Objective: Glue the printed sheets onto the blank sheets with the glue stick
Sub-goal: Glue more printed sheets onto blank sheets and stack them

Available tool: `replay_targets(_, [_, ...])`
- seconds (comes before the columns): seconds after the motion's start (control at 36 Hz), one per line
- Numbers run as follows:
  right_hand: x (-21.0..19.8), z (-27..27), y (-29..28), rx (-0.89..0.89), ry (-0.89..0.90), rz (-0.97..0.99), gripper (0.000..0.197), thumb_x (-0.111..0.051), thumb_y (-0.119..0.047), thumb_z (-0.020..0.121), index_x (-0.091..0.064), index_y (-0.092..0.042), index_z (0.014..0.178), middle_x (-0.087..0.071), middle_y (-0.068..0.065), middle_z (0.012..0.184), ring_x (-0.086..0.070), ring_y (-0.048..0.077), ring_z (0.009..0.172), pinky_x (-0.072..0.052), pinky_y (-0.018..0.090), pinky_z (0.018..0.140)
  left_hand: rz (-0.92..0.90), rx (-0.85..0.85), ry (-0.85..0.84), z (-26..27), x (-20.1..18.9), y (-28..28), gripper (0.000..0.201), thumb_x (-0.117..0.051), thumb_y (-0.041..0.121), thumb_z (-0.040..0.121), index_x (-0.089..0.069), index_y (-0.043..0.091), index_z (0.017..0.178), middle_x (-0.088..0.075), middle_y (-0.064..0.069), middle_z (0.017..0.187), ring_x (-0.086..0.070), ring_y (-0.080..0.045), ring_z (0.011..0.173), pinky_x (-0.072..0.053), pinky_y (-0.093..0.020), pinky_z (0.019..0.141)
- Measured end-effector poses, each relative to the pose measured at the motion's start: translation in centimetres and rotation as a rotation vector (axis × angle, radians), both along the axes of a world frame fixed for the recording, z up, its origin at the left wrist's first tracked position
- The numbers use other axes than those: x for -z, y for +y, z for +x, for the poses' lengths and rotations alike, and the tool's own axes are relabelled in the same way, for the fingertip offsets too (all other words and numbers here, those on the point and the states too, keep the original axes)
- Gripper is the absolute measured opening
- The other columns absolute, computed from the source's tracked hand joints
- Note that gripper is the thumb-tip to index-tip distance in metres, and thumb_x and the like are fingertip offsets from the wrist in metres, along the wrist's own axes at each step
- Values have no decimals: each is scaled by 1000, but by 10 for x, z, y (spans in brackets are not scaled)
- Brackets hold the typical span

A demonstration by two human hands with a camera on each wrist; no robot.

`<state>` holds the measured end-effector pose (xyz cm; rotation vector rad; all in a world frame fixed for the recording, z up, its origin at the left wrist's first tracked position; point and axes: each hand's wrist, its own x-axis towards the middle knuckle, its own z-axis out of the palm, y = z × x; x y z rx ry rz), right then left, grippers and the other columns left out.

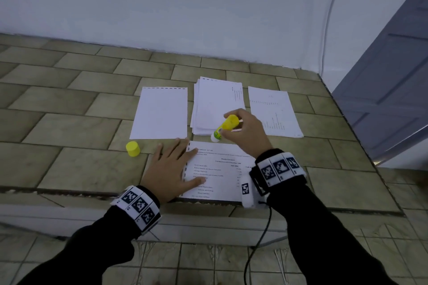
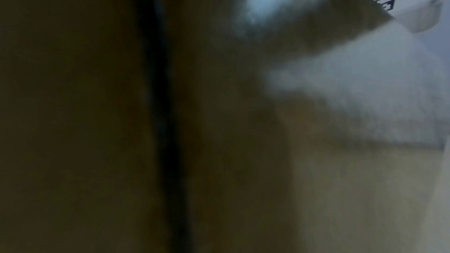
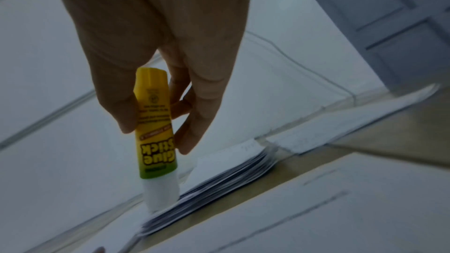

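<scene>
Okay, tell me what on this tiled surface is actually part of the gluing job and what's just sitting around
Part of the job:
- glue stick, held in the right hand
- printed sheet, pressed flat by the left hand
- blank sheet
- paper stack
- faintly printed sheet
- yellow cap, taken off

Lying about:
- cable on the wall
- grey door

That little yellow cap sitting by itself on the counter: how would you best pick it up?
Pinch the yellow cap across its round side wall, coming straight down from above. It is a short cylinder standing on end, apart from the sheets, just left of the left hand, so nothing seems to block a top approach.
</scene>
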<state>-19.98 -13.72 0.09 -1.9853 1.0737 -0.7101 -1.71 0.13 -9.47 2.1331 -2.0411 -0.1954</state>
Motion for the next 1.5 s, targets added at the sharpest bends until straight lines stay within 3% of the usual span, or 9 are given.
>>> replay_targets(0.08, [-2, 16, 1, -20, -52, 66, 30, -76, -7, 78, -65, -9, 106, -65, -3, 93, -63, 4, 77, -50, 15, 68, 7, 3, -1, 1, 0, -1, 101, -10, 92, 74, -31, 31, 151, -20, 4, 162, -9, -17, 150, -2, -51, 120])
replay_targets(0.22, [3, 38, 5, -105, 55, -9, 21, -72, -11, 81, -67, -4, 99, -68, 13, 99, -65, 25, 89, -54, 40, 83, 6, -8, 16, -1, -4, -2, 112, -5, 95, 69, -28, 24, 152, -19, 5, 162, -8, -15, 150, -2, -52, 121])
replay_targets(0.36, [10, 52, 12, -163, 158, -50, 26, -70, -17, 84, -59, 0, 99, -67, 16, 96, -63, 30, 90, -51, 46, 84, 42, -23, 26, -1, -7, -3, 121, -3, 97, 64, -22, 18, 154, -14, 6, 163, -3, -12, 150, 2, -48, 122])
replay_targets(0.58, [11, 65, 16, -204, 236, -92, 31, -68, -25, 88, -55, -3, 106, -64, 15, 99, -59, 30, 93, -49, 44, 85, 70, -26, 39, 0, -8, -3, 127, -2, 99, 61, -19, 15, 155, -11, 5, 163, -1, -12, 150, 3, -49, 121])
replay_targets(0.72, [12, 66, 17, -213, 230, -62, 29, -72, -18, 82, -53, -5, 100, -64, 14, 94, -60, 30, 89, -51, 47, 82, 79, -18, 39, 0, -7, -3, 127, -2, 99, 61, -16, 16, 155, -8, 6, 164, 4, -11, 150, 5, -49, 121])
replay_targets(1.11, [11, 64, 21, -202, 337, -114, 35, -68, -16, 87, -47, -3, 112, -63, 17, 103, -59, 33, 96, -49, 45, 83, 100, -8, 11, -1, -9, -3, 126, 2, 98, 61, -7, 15, 156, -2, 5, 164, 7, -12, 150, 9, -47, 121])
replay_targets(1.31, [13, 44, 16, -156, 369, -97, 35, -67, -15, 87, -47, -4, 114, -63, 16, 104, -59, 32, 98, -50, 45, 83, 66, -27, 39, -1, -6, -1, 125, -2, 98, 62, -16, 16, 155, -10, 5, 164, 1, -10, 150, 7, -44, 121])
replay_targets(1.5, [13, -3, 0, -75, 326, -39, 29, -69, -17, 81, -48, -11, 100, -66, 11, 93, -64, 30, 89, -53, 49, 82, 33, -31, 61, 0, -8, -2, 120, -5, 98, 63, -20, 21, 154, -14, 8, 163, -1, -10, 150, 7, -44, 121])
